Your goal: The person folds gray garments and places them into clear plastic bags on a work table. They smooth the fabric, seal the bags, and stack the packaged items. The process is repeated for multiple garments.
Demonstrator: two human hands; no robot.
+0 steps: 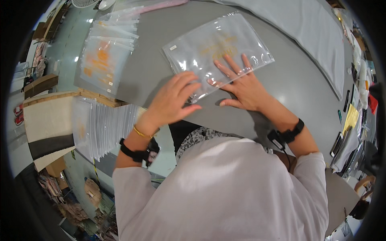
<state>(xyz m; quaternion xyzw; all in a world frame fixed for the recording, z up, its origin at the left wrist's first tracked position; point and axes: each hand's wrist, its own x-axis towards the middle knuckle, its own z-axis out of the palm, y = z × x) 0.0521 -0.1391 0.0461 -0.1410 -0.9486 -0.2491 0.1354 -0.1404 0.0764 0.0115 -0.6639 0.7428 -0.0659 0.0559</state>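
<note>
A clear plastic bag [197,52] with orange print and a small white label lies flat on the grey table [150,62] in front of me. My right hand [243,86] rests on its near right part, fingers spread and thumb held out past the near edge. Over the bag's near left corner is my left hand [175,94], its fingers loosely bent and apart, with nothing seen in it. Whether the left fingertips touch the plastic, I cannot tell.
Several similar bags [104,60] lie overlapped at the table's far left. Below them, a cardboard box [50,120] holds a row of upright bags [110,124]. Grey fabric [305,30] covers the far right. Along the right edge lie a green cutter [339,116] and yellow paper [351,116].
</note>
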